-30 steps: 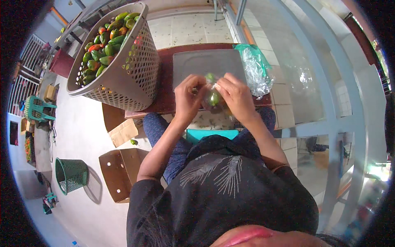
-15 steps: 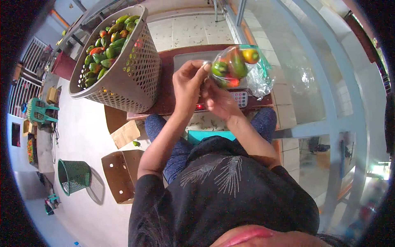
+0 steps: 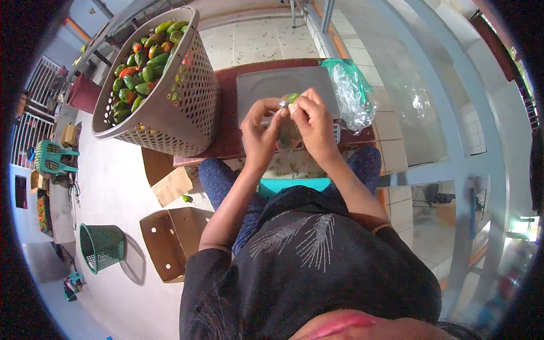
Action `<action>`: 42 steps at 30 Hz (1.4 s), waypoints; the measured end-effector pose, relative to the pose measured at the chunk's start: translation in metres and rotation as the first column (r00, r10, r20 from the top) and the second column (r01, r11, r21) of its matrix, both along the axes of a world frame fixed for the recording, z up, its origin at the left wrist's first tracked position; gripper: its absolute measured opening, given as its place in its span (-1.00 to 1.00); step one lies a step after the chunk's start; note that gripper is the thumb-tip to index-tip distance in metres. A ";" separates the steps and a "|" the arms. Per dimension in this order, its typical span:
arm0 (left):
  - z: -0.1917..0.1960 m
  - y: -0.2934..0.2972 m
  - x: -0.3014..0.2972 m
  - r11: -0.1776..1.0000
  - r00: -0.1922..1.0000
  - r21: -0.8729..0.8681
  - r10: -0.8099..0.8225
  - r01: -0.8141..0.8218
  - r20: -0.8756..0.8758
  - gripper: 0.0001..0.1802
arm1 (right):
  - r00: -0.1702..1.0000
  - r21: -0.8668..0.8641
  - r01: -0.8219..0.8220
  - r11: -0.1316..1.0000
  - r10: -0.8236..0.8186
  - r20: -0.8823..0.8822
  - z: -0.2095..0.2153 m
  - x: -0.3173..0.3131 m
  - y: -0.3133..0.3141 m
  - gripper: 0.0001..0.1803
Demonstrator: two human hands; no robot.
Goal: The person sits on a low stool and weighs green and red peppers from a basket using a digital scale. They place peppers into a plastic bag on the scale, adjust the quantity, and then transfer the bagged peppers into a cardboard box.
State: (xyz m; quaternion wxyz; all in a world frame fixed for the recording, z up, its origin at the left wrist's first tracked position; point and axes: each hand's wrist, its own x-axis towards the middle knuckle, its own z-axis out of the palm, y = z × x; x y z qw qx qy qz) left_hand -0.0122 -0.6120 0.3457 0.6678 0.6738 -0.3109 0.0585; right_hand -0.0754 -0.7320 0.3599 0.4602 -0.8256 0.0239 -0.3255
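Both my hands meet over the front of a grey weighing scale (image 3: 266, 85). My left hand (image 3: 260, 130) pinches the clear plastic bag (image 3: 289, 137) with thumb and forefinger. Right against it, my right hand (image 3: 316, 126) is closed in a pinch on the same bag. Green and reddish peppers are inside, mostly covered by my fingers. A bit of green pepper (image 3: 292, 97) shows above the fingertips. Something small and silvery shows at my left fingertips; I cannot make out what it is.
The scale stands on a reddish-brown table (image 3: 229, 79). A tall beige basket (image 3: 195, 107) full of peppers is at the left. Clear and green plastic bags (image 3: 352, 102) lie right of the scale. Cardboard boxes (image 3: 170, 243) and a green basket (image 3: 102, 246) stand on the floor.
The bag of peppers has come down and left, from right of my hands to between them. My right hand has risen to meet my left at the bag.
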 end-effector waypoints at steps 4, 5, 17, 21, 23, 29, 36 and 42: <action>0.012 -0.004 -0.003 1.000 0.999 -0.007 -0.021 0.021 0.039 -0.87 | 0.989 0.197 -0.032 0.980 0.003 0.147 -0.009 0.007 -0.004 -0.85; 0.010 -0.006 -0.003 0.999 1.000 -0.037 -0.026 0.026 -0.001 -0.87 | 0.988 0.174 -0.010 0.985 -0.017 0.155 -0.005 0.007 -0.002 -0.85; 0.023 -0.014 -0.035 0.963 0.980 -0.268 -0.040 -0.013 -0.194 -0.76 | 0.962 0.276 0.103 0.956 -0.166 0.218 0.015 -0.003 0.019 -0.90; 0.025 -0.013 -0.048 0.972 0.997 -0.234 -0.025 0.007 -0.073 -0.67 | 0.951 0.274 0.136 0.952 -0.203 0.232 0.014 -0.004 0.019 -0.88; 0.022 -0.015 -0.050 0.973 1.000 -0.229 -0.009 0.002 -0.029 -0.63 | 0.944 0.202 0.170 0.964 -0.218 0.246 0.014 -0.005 0.019 -0.87; 0.020 -0.014 -0.052 0.987 0.999 -0.158 0.017 -0.010 0.045 -0.65 | 0.965 0.116 0.173 0.978 -0.192 0.179 0.016 -0.008 0.009 -0.84; 0.036 -0.002 -0.036 0.997 0.989 0.038 0.058 -0.064 0.136 -0.75 | 0.978 0.085 0.109 0.990 -0.122 0.169 0.009 -0.021 0.003 -0.86; 0.029 0.002 -0.024 0.980 0.944 0.194 -0.019 -0.048 0.329 -0.85 | 0.986 0.282 0.109 0.953 -0.140 0.092 0.005 -0.028 0.010 -0.88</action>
